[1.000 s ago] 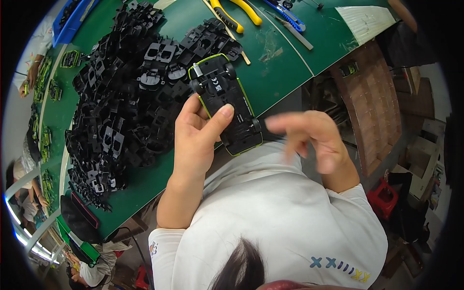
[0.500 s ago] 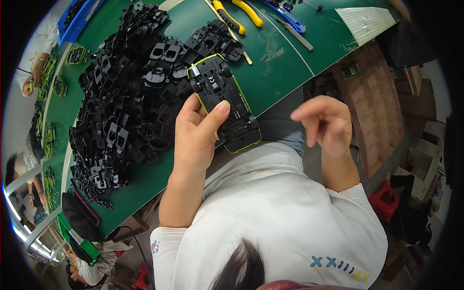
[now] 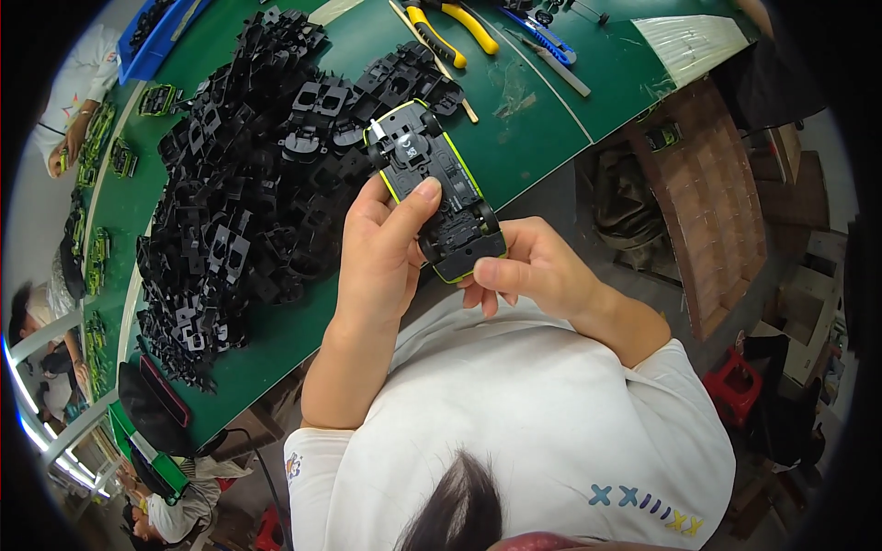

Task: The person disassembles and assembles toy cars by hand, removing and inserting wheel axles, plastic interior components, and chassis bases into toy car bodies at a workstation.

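A toy car [image 3: 450, 207] with a lime-green rim is held underside up, its black chassis and wheels facing me. My left hand [image 3: 390, 230] grips it along its left side, the thumb lying on the chassis. At the car's near end my right hand [image 3: 533, 268] closes on the corner, thumb on top and fingers beneath. Left of the car, a large heap of black plastic chassis parts [image 3: 216, 197] covers much of the green table [image 3: 524, 138].
Yellow-handled pliers [image 3: 469, 32], a thin wooden stick [image 3: 439, 64] and a blue cutter knife [image 3: 547, 41] lie at the far side. A brown partitioned tray [image 3: 703, 202] with a green toy car [image 3: 663, 136] stands right. More green cars [image 3: 96, 257] line the left; other people sit beyond.
My right hand has come in from the right and taken hold of the toy car's near end. The left hand keeps its grip, shifted slightly right with the car.
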A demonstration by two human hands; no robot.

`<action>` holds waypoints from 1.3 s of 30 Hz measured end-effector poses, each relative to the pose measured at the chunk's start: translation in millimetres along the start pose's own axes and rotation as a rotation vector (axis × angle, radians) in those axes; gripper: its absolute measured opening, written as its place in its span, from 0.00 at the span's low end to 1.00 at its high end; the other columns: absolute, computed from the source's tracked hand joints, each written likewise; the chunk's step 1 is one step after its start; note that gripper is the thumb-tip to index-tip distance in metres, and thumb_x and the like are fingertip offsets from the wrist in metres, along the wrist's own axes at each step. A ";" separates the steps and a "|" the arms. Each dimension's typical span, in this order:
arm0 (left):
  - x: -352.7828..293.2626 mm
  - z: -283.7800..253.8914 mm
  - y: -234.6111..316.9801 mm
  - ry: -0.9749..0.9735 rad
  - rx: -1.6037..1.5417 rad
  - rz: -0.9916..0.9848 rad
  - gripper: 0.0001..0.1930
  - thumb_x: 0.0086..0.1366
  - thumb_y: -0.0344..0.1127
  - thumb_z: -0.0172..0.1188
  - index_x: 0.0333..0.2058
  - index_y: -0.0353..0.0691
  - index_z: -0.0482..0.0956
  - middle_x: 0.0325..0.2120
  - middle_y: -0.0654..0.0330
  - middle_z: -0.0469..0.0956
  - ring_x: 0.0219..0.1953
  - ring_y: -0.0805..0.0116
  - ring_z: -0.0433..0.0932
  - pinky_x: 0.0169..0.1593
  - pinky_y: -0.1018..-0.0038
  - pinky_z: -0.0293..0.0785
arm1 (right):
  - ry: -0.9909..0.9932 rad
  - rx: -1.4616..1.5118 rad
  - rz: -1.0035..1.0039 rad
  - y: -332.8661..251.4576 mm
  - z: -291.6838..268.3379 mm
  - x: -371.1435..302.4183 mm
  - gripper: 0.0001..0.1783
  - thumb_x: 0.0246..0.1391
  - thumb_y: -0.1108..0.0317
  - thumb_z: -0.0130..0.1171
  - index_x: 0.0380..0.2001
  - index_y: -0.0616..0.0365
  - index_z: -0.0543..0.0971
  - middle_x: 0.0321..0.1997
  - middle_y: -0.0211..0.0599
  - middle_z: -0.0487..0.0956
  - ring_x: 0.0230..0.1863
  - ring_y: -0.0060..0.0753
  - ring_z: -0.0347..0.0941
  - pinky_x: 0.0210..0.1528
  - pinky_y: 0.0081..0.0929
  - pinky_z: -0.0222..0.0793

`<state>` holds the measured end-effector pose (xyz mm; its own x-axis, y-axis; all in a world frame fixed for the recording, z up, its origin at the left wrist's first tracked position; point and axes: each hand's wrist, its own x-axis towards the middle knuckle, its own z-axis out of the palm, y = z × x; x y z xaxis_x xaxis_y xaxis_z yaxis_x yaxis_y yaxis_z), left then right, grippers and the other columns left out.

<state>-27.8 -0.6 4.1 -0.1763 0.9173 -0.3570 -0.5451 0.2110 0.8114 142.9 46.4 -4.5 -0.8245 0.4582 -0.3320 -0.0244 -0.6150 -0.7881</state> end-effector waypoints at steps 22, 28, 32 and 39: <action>0.6 1.0 -3.8 0.040 0.003 0.013 0.15 0.64 0.32 0.54 0.47 0.31 0.69 0.38 0.52 0.79 0.36 0.69 0.80 0.39 0.75 0.79 | 0.069 0.070 0.040 1.3 1.5 0.7 0.17 0.58 0.61 0.58 0.26 0.67 0.78 0.24 0.38 0.78 0.21 0.24 0.76 0.20 0.18 0.72; -0.6 2.4 -3.6 0.024 -0.039 0.030 0.17 0.62 0.32 0.55 0.48 0.31 0.69 0.40 0.50 0.78 0.38 0.67 0.80 0.44 0.72 0.78 | 0.223 -0.157 -0.381 3.3 -40.4 -4.5 0.30 0.62 0.44 0.47 0.31 0.65 0.79 0.30 0.38 0.81 0.22 0.17 0.74 0.21 0.09 0.62; -5.6 5.4 -7.2 -0.012 0.046 -0.002 0.19 0.61 0.31 0.57 0.49 0.31 0.69 0.41 0.52 0.78 0.42 0.67 0.79 0.46 0.71 0.77 | 0.162 -0.300 -0.725 -16.6 -45.8 -4.4 0.35 0.57 0.37 0.50 0.44 0.63 0.74 0.46 0.44 0.79 0.19 0.14 0.68 0.22 0.08 0.61; -10.7 7.4 -8.7 -0.050 0.060 -0.023 0.21 0.60 0.28 0.60 0.50 0.28 0.65 0.40 0.53 0.77 0.41 0.71 0.78 0.45 0.74 0.76 | 0.122 -0.477 -0.737 -23.4 -48.8 6.9 0.47 0.52 0.28 0.47 0.55 0.63 0.66 0.48 0.45 0.79 0.17 0.11 0.63 0.19 0.09 0.59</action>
<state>-15.0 -9.7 4.3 -0.1227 0.9274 -0.3533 -0.4986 0.2502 0.8300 165.4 95.2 -13.6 -0.6254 0.7145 0.3137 -0.2648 0.1837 -0.9466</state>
